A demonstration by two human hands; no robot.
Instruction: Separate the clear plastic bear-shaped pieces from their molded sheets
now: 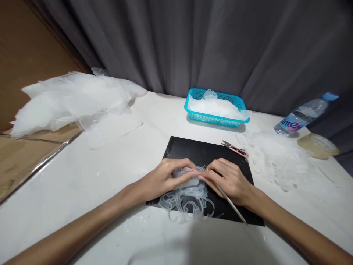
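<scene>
Over a black mat (pixel 187 147), my two hands meet at the fingertips. My left hand (pixel 172 173) is closed on a translucent, whitish soft plastic piece (pixel 186 182), pinching its edge between thumb and fingers. My right hand (pixel 227 178) pinches at the same edge and also holds a thin metal rod-like tool (pixel 233 206), which slants down toward the mat's lower right corner. The tool's upper end is mostly hidden by the fingers. Beneath the hands lie several curly translucent plastic strips (pixel 190 206), partly over the mat's front edge.
Pink-handled thread snips (pixel 235 149) lie at the mat's back right. Behind stands a blue basket (pixel 217 119) of translucent pieces. At right are scraps (pixel 275 154), a water bottle (pixel 300 116) and a tape roll (pixel 318 145). A white heap (pixel 74 99) sits at left, beside cardboard (pixel 30 154).
</scene>
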